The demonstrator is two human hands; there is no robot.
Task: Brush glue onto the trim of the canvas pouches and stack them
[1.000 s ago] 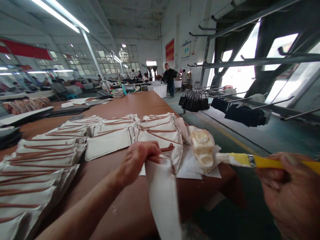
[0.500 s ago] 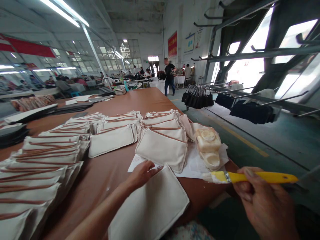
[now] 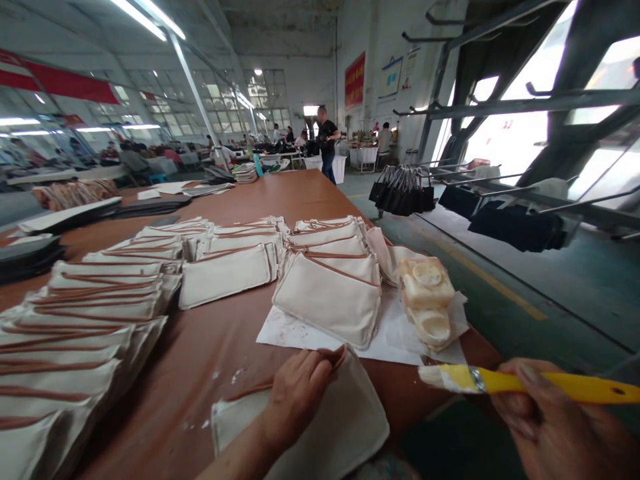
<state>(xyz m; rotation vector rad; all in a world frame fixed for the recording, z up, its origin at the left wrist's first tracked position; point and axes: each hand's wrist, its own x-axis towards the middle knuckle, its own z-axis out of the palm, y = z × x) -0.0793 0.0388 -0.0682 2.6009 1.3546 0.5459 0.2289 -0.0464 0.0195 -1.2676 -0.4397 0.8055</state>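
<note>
My left hand (image 3: 299,393) is closed on the brown-trimmed top edge of a cream canvas pouch (image 3: 345,427) that lies flat at the near edge of the brown table (image 3: 210,360). My right hand (image 3: 555,427) grips the yellow handle of a flat paintbrush (image 3: 500,381); its bristles point left, just right of the pouch. A glue-crusted tub (image 3: 427,300) sits on white paper (image 3: 395,333) beyond the brush tip.
Rows of cream pouches (image 3: 220,267) with brown trim cover the table's middle and left (image 3: 75,320). Dark fabric stacks (image 3: 30,257) lie at the far left. Racks of black bags (image 3: 405,193) stand on the green floor at right. People (image 3: 326,143) work far behind.
The pouch, held up a second ago, now lies flat near the table edge; my left hand has shifted onto its trimmed edge. The brush has come lower and closer to the pouch.
</note>
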